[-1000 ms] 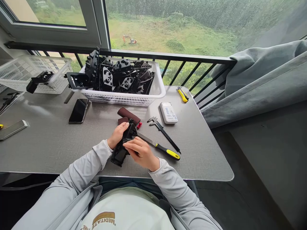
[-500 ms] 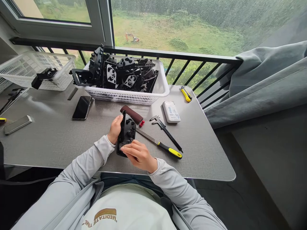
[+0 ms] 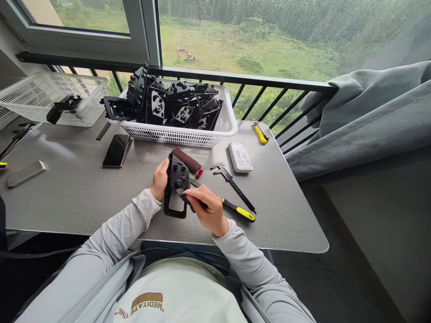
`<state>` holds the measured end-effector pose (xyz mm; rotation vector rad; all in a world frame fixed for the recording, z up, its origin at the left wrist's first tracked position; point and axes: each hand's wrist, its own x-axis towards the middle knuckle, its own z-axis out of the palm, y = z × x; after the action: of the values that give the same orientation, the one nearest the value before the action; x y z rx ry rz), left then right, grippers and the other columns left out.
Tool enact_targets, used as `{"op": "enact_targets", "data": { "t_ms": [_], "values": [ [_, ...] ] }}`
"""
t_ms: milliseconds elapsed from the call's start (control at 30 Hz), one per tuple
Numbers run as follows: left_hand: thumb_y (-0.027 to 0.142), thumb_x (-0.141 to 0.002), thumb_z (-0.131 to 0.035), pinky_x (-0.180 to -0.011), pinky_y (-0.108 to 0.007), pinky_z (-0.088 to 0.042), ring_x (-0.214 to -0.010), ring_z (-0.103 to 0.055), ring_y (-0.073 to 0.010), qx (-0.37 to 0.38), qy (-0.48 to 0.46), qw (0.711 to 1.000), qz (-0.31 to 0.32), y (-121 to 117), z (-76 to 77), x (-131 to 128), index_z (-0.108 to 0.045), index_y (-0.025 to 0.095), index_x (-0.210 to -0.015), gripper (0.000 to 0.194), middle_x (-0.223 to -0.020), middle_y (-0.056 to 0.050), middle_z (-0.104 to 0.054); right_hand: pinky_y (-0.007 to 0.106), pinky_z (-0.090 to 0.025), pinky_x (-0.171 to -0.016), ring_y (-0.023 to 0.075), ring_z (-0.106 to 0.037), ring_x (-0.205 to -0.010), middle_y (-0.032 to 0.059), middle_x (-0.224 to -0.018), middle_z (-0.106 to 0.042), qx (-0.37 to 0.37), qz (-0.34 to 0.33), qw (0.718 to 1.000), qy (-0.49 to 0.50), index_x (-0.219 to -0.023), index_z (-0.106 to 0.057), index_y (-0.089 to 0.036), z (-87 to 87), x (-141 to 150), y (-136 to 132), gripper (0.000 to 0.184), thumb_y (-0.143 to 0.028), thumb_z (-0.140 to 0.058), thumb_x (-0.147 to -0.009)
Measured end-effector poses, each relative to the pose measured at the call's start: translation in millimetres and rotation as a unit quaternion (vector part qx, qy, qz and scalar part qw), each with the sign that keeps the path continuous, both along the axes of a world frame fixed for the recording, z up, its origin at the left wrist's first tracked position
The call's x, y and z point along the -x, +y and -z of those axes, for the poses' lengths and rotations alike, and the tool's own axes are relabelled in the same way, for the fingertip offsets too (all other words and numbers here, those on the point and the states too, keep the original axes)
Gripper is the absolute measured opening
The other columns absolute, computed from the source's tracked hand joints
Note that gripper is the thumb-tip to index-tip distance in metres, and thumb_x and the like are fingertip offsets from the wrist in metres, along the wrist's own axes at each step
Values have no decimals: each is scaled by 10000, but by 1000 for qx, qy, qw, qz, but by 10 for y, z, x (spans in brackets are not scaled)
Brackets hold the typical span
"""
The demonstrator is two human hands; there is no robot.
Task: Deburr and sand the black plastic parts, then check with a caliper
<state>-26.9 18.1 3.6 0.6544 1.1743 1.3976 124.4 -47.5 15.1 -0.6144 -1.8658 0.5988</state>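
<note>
My left hand (image 3: 160,180) grips the left edge of a black plastic housing (image 3: 178,179), tilted up over the table, with raised posts on its face and a rectangular opening at its lower end. My right hand (image 3: 208,208) is closed on a small dark piece (image 3: 186,197), thin and blurred at its tip, just over the housing's right side. Whether that piece touches the housing I cannot tell. Behind the housing lies a brown sandpaper roll (image 3: 186,160) with a small red item (image 3: 200,173) beside it. A file (image 3: 239,211) with a black and yellow handle is partly hidden by my right hand.
Black calipers (image 3: 234,185), a white box (image 3: 240,157) and a yellow utility knife (image 3: 261,133) lie to the right. A white basket (image 3: 175,137) piled with black plastic parts stands behind. To the left are a phone (image 3: 116,151), a grey bar (image 3: 26,174) and another basket (image 3: 94,89).
My right hand has moved right and slightly up with the dark piece, off the housing's lower end, so the rectangular opening shows. My left hand keeps its hold.
</note>
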Motion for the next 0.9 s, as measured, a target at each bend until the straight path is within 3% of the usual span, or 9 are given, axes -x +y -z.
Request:
{"op": "enact_targets", "data": {
  "t_ms": [100, 233, 400, 567, 667, 767, 900],
  "values": [
    [475, -833, -609, -600, -255, -503, -590, -593, -124, -2, 4, 1000, 12, -20, -11, -12, -593, 170, -760, 314, -689, 5, -652, 331, -529, -711, 173, -659, -792, 72, -914, -734, -19, 63, 998, 21, -1073, -672, -229, -9, -28, 14, 225, -108, -538, -938],
    [528, -835, -585, -593, -280, -510, -581, -596, -137, 1, -7, 999, 45, -51, -22, -9, -587, 192, -820, 336, -691, 11, -647, 325, -544, -735, 179, -638, -855, 118, -1055, -658, -23, 14, 996, -89, -1070, -676, -216, 91, -3, 0, 231, -122, -505, -945],
    [532, -836, -574, -644, -295, -526, -662, -635, -158, -16, 10, 999, 29, -28, -15, 26, -590, 184, -858, 349, -785, -23, -688, 272, -538, -684, 145, -616, -776, 79, -947, -618, 44, 23, 996, -80, -982, -672, -198, 105, -76, 29, 178, -115, -521, -934],
    [530, -841, -576, -613, -284, -511, -608, -607, -146, -10, 29, 999, 27, -49, -30, -13, -577, 192, -795, 341, -711, -3, -653, 292, -534, -685, 154, -616, -743, 49, -868, -632, 101, 101, 990, -11, -923, -684, -210, -15, -174, 101, 132, -132, -580, -896],
    [535, -836, -591, -602, -268, -498, -589, -584, -132, -16, 40, 998, 34, -83, -38, -50, -567, 193, -763, 351, -680, 8, -631, 294, -534, -663, 149, -601, -707, 54, -906, -654, 96, 127, 987, -4, -975, -674, -215, -17, -128, 87, 132, -152, -588, -896],
    [538, -833, -592, -586, -270, -491, -566, -567, -128, -16, 34, 998, 44, -96, -32, -56, -562, 195, -778, 349, -665, 13, -618, 296, -548, -689, 161, -630, -770, 66, -911, -658, 58, 98, 993, -28, -1018, -657, -214, 35, -50, 34, 166, -135, -552, -916],
    [551, -845, -563, -593, -281, -492, -591, -586, -142, -24, 26, 999, 31, -79, -30, -29, -567, 204, -832, 348, -695, 8, -626, 263, -553, -678, 144, -643, -763, 59, -872, -653, 32, -3, 998, -59, -972, -665, -206, 64, -15, -5, 156, -127, -538, -928]
  ]
}}
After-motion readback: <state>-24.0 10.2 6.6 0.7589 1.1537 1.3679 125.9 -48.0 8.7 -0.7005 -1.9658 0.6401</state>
